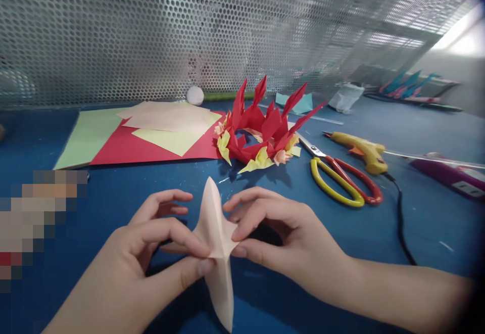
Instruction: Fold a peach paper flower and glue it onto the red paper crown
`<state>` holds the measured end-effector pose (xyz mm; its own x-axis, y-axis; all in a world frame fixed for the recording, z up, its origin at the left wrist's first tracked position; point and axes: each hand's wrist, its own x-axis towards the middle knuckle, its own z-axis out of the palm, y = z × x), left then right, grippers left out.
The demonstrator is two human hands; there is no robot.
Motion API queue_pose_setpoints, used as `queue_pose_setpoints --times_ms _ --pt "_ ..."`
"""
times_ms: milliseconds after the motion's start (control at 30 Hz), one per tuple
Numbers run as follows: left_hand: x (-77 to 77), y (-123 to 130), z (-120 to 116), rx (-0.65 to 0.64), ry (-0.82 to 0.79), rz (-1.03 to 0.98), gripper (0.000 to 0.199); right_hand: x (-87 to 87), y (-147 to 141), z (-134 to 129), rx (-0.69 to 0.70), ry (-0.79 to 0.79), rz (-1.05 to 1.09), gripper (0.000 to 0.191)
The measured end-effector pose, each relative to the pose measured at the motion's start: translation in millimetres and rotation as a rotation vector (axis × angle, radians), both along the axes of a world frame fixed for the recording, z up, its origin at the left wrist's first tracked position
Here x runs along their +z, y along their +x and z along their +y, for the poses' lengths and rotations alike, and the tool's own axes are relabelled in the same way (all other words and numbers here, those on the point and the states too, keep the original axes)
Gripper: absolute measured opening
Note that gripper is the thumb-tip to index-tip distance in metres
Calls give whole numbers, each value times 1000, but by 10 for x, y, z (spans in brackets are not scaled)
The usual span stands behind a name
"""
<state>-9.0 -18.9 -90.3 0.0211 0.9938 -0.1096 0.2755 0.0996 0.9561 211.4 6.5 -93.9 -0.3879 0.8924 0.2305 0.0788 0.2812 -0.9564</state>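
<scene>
Pale pink folded paper (215, 223), pinched in fingertips of both left hand (131, 260) and right hand (297, 235), above blue table (280, 301), red paper crown (272, 123) beyond, whitish bag-like container (346, 97) farther, contents unclear.

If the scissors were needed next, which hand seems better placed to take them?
Probably the right hand: the scissors lie beyond it on that side, handles towards the person, while the left hand is farther away. Both hands pinch the folded pale paper, so the right must first let go.
</scene>
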Motion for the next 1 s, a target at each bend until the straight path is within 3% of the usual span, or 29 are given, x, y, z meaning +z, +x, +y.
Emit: queue_pose_setpoints --times_ms 167,333,500,667,1000 --pt "24 -24 18 7 148 263 14 -6 -6 -3 -3 30 -81 10" --pt "91 39 7 -108 125 162 16 -22 -27 -6 58 118 -107 9" --pt "100 38 41 -131 226 224 17 46 -68 27 70 213 -157 16" --pt "93 -47 94 -111 313 296 13 116 -168 66 53 180 -184 14" --pt "58 -62 141 -165 454 331 20 16 -224 28 19 175 -124 14"
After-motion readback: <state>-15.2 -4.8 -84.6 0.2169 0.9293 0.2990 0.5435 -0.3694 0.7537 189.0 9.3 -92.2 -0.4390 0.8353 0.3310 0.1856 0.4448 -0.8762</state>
